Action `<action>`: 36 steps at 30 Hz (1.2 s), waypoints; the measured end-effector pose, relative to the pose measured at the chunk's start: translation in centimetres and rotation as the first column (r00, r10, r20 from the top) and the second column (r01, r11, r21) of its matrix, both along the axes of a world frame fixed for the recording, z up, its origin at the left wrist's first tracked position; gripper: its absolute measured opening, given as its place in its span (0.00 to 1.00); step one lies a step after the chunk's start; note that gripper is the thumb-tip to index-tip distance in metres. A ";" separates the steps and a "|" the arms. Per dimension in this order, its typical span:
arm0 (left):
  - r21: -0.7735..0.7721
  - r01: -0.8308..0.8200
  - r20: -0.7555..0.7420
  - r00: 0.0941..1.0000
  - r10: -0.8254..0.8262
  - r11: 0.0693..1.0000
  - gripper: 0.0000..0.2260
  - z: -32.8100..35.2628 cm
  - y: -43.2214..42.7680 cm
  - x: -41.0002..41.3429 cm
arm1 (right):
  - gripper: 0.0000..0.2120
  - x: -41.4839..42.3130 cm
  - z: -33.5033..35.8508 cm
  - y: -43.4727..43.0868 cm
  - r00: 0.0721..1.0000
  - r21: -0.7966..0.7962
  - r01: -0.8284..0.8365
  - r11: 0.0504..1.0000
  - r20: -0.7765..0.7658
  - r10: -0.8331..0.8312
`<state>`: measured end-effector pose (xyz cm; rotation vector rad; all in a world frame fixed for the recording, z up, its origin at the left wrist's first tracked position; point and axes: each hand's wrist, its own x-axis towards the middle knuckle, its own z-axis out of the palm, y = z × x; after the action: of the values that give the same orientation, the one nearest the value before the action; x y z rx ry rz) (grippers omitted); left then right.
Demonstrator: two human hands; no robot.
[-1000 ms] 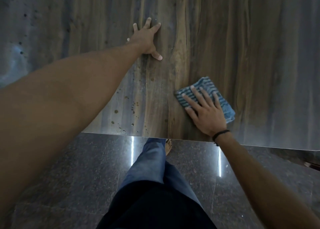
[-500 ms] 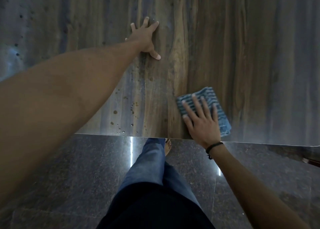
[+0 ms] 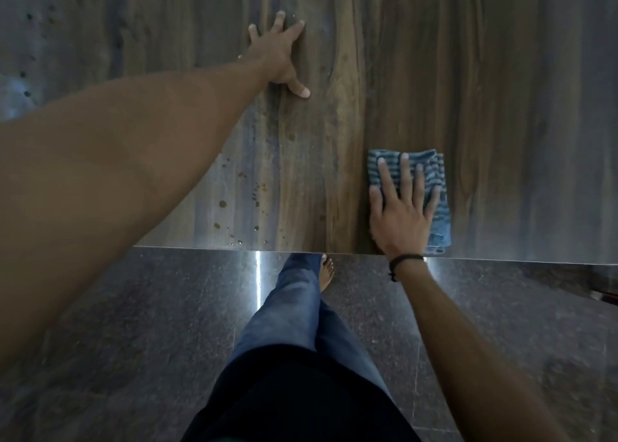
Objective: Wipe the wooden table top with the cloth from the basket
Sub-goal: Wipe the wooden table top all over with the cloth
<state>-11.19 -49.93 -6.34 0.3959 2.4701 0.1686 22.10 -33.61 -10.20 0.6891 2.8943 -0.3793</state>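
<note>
Dark polished floor [image 3: 133, 324], blue jeans [image 3: 294, 308]

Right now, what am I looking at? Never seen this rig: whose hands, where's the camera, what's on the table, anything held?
No machine here: a person's two bare hands. The single view comes from a camera worn on the head, looking forward and down. The left hand rests flat on the wooden table top, fingers spread. The right hand presses a folded blue striped cloth flat near the table's near edge; straight fingers, no grip. Small spots dot the wood left of the cloth. Below the edge: dark floor, the person's jeans.
</note>
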 end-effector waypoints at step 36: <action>0.010 -0.017 0.046 0.999 0.016 1.000 0.61 0.8 0.1 -0.2 | 0.27 -4.7 0.9 1.9 0.995 0.015 -0.089 0.996 0.044 0.089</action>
<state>-11.36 -49.85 -5.50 0.3725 2.4284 0.1959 17.43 -31.67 -9.29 0.5610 2.8779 -0.3251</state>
